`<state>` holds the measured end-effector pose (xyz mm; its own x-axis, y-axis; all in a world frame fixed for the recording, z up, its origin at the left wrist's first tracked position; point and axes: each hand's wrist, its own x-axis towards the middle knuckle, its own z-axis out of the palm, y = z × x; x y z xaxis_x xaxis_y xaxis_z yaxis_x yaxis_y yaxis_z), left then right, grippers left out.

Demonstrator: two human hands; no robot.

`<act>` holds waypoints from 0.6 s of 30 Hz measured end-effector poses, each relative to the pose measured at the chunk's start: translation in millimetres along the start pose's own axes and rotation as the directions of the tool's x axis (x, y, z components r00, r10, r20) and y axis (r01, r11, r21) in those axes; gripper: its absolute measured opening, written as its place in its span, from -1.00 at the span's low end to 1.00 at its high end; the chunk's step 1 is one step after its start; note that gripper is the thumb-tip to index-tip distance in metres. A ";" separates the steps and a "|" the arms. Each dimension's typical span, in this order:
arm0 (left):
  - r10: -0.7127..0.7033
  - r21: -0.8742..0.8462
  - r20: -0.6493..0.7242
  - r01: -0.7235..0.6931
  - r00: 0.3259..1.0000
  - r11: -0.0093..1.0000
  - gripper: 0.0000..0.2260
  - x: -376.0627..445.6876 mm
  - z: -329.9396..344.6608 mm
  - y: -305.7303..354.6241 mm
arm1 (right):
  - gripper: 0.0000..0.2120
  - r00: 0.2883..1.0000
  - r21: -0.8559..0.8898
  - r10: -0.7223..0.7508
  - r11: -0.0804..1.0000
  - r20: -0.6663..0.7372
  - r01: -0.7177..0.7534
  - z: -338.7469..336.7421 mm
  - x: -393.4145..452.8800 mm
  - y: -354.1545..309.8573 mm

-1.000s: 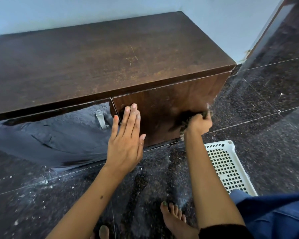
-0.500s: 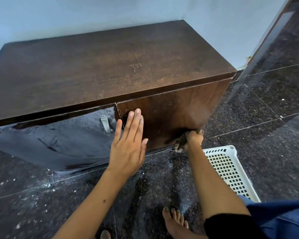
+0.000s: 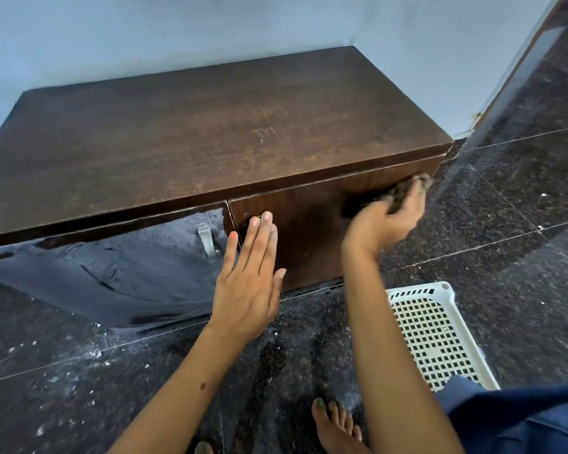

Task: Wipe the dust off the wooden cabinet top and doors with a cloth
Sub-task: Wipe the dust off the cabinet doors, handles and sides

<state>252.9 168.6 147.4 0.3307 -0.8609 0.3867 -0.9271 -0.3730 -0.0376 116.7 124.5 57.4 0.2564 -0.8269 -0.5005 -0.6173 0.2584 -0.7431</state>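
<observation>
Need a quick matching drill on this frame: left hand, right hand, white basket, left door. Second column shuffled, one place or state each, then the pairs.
Things:
1. left hand
2. right hand
3. white basket
4. left door

States:
A. coated in grey dust, metal handle showing
B. on the dark floor, right of the arms
C. flat, fingers straight, against the right door
D. grips the cloth near the right door's upper right corner

Pairs: 1-C, 2-D, 3-B, 4-A
</observation>
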 end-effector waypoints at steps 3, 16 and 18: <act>0.025 0.046 0.019 -0.026 0.999 0.999 -0.47 -1.1 -1.7 -2.7 | -0.55 0.591 0.033 -0.512 0.738 -0.624 0.674 1.2 31.5 -104.1; 0.001 0.088 0.056 -0.006 0.998 0.996 -0.48 -25.3 -16.7 -12.3 | -0.54 0.524 0.064 -0.460 0.704 -0.717 0.707 -20.6 44.7 -121.6; -0.005 0.083 0.060 0.000 0.998 0.997 -0.48 -31.7 -17.2 -16.0 | -0.52 0.466 0.017 -0.542 0.639 -0.700 0.769 -10.6 30.0 -134.3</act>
<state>254.1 207.9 151.5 0.3451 -0.8781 0.3313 -0.9093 -0.4003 -0.1139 199.4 59.7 146.9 -0.0666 -0.8745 0.4805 -0.1843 -0.4625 -0.8673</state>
